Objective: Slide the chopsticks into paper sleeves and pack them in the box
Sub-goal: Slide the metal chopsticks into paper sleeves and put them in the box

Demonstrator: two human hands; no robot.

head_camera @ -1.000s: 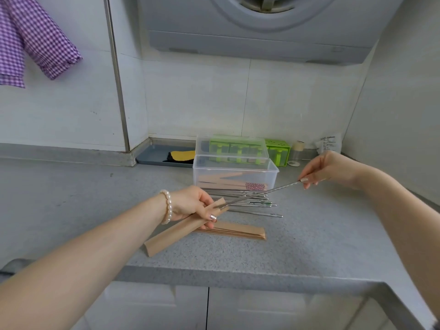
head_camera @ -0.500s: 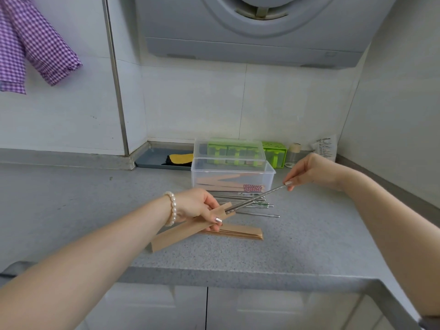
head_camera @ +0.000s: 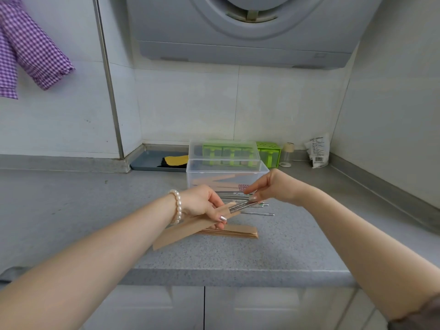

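At right of the head view a white packet (head_camera: 317, 150) bears print too small to read, while mid-frame the left hand (head_camera: 202, 204) grips a paper sleeve (head_camera: 188, 231) over the sleeve stack (head_camera: 234, 232) and the right hand (head_camera: 273, 186) pinches chopsticks (head_camera: 242, 206) entering it, before the clear box (head_camera: 226, 173).
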